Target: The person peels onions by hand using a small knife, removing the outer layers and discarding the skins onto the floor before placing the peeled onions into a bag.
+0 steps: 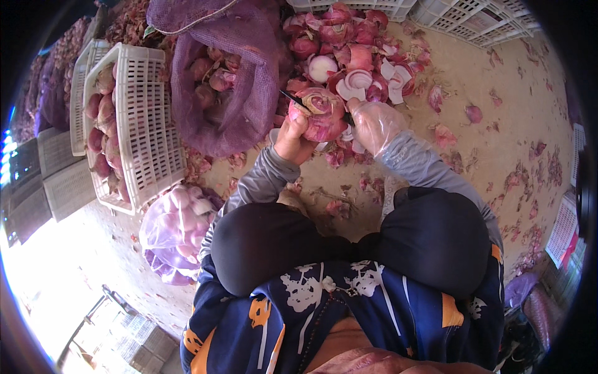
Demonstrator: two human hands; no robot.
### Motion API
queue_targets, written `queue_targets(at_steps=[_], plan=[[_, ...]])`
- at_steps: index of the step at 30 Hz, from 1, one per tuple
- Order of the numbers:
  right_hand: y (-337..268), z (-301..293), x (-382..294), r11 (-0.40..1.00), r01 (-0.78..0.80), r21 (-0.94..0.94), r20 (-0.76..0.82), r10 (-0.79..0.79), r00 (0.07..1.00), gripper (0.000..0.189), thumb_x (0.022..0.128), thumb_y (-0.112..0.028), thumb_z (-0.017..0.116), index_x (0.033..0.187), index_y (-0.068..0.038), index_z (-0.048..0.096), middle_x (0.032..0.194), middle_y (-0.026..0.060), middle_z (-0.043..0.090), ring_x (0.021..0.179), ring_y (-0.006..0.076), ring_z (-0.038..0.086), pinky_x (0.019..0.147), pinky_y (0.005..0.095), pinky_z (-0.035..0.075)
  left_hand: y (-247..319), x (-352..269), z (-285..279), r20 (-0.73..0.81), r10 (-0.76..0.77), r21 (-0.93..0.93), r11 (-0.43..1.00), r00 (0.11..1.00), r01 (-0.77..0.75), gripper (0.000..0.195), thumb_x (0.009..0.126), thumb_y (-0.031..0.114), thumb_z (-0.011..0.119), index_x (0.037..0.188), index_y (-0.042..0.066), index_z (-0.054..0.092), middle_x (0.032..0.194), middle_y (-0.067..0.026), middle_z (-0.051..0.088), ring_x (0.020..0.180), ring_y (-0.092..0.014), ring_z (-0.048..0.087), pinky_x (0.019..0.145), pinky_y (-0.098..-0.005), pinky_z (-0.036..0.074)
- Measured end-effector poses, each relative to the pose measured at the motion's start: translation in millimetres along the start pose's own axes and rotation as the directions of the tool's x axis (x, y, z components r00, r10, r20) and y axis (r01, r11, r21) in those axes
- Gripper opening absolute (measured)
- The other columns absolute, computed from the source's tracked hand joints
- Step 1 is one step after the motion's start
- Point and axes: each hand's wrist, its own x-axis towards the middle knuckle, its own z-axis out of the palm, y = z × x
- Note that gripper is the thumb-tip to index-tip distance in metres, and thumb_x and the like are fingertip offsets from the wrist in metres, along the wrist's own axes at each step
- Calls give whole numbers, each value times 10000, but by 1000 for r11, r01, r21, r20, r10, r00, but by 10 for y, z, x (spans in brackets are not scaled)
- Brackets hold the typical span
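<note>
My left hand [294,140] grips a large red onion [325,122] from below, with the thumb pressed on its near left side. The dry outer skin is partly open at the top. My right hand [379,125], in a clear plastic glove, is closed on a dark knife handle [348,118] at the onion's right side. A dark blade [292,98] shows beyond the onion's upper left; the middle of the knife is hidden. Just past my hands lies a heap of red onion skins [360,57], with a cut onion piece [321,69] and pale layers [396,80] in it.
An open purple mesh sack [254,105] with onions inside stands left of the heap. Farther left, a white plastic crate [148,117] holds red onions. Beside my left knee sits a bag of peeled onions [175,224]. More white crates [476,21] stand beyond the heap. Loose skins litter the floor [500,126].
</note>
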Motion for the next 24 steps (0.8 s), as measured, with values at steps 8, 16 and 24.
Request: queue_targets(at_steps=[8, 16, 24], plan=[[767, 267, -87, 922, -306, 237, 132, 282, 950, 357, 859, -283, 648, 1090, -12, 621, 788, 179, 676, 696, 309, 679, 610, 416, 533, 362, -133, 135, -12, 218, 205, 956, 976, -210, 999, 780, 618, 707, 1449, 7, 287, 1413, -156, 451, 1310, -286, 468, 1124, -457, 360], [308, 15, 108, -261, -513, 818, 458, -245, 854, 622, 914, -402, 663, 1415, -93, 461, 753, 24, 601, 485, 90, 458, 422, 243, 349, 216, 97, 145, 87, 297, 444, 843, 951, -304, 992, 784, 505, 770, 1466, -1, 257, 1402, -133, 445, 1300, -253, 458, 1103, -395, 363], [-165, 76, 163, 739, 287, 610, -273, -144, 951, 532, 814, -143, 724, 1321, -98, 569, 1163, 126, 671, 1022, 282, 661, 894, 377, 507, -78, 91, -169, -103, 241, 105, 967, 965, -231, 823, 841, 468, 725, 1416, 50, 309, 1355, -121, 462, 1245, -288, 498, 1031, -480, 433]])
